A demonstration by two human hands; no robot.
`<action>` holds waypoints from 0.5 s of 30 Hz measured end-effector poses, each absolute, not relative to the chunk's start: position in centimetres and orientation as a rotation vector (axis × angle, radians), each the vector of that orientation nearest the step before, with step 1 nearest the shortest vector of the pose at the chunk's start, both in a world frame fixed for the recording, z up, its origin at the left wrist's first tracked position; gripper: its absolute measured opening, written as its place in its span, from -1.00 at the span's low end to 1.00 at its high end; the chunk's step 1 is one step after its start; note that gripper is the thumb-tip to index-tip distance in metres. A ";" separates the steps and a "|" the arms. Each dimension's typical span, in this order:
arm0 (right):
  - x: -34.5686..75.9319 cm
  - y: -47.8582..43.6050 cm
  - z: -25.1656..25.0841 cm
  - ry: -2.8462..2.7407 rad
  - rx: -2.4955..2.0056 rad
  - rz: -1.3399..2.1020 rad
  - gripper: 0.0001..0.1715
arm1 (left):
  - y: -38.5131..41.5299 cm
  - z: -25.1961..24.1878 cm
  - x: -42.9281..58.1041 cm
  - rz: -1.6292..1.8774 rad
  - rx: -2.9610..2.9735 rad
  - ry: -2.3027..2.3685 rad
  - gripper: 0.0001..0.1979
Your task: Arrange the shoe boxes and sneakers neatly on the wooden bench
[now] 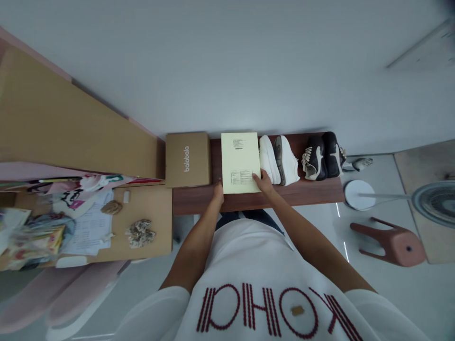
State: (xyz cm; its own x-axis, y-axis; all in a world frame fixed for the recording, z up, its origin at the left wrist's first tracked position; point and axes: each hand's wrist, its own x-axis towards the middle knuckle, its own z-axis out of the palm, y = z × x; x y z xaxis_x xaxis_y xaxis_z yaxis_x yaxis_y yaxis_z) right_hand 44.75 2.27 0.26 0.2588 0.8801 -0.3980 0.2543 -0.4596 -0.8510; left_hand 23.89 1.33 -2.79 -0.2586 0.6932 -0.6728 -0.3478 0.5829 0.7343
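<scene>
A pale yellow flat packet (pixel 241 163) with small printed text and a label lies on a dark wooden shelf (pixel 302 192). My right hand (pixel 263 182) rests on its lower right part, with the fingers on the label's edge. My left hand (pixel 218 193) is against the packet's lower left edge, and I cannot tell whether it grips. A cardboard box (pixel 187 159) printed "bolobolo" stands to the left of the packet. A pair of white sneakers (pixel 279 160) sits close to its right side.
A dark pair of shoes (pixel 322 156) stands at the shelf's right end. To the left are a large cardboard panel (pixel 71 113) and a desk (pixel 149 222) with papers and clutter. A red stool (pixel 391 244) lies on the floor beside a fan (pixel 435 203).
</scene>
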 end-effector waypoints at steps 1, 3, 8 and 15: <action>44.9 2.2 0.2 -1.033 -1.840 1.219 -0.33 | 1.3 -2.6 23.9 1.012 0.300 1.541 -0.61; 45.1 2.0 0.2 -1.023 -1.790 1.239 -0.30 | 1.0 -2.0 23.7 0.998 0.324 1.543 -0.63; 45.3 1.3 0.5 -0.915 -1.724 1.310 -0.27 | -0.3 0.1 22.4 1.066 0.385 1.527 -0.64; 43.7 0.2 0.7 -0.926 -1.630 1.358 -0.10 | -1.9 4.6 21.1 0.929 0.214 1.184 -0.41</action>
State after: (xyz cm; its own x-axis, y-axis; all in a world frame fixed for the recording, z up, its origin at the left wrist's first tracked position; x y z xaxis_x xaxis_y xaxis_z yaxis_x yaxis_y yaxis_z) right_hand 43.73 0.23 0.68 0.1543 0.9039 -0.3989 0.0407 -0.4092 -0.9116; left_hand 21.08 -1.94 4.59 0.0698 0.7143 -0.6963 -0.5066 0.6267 0.5921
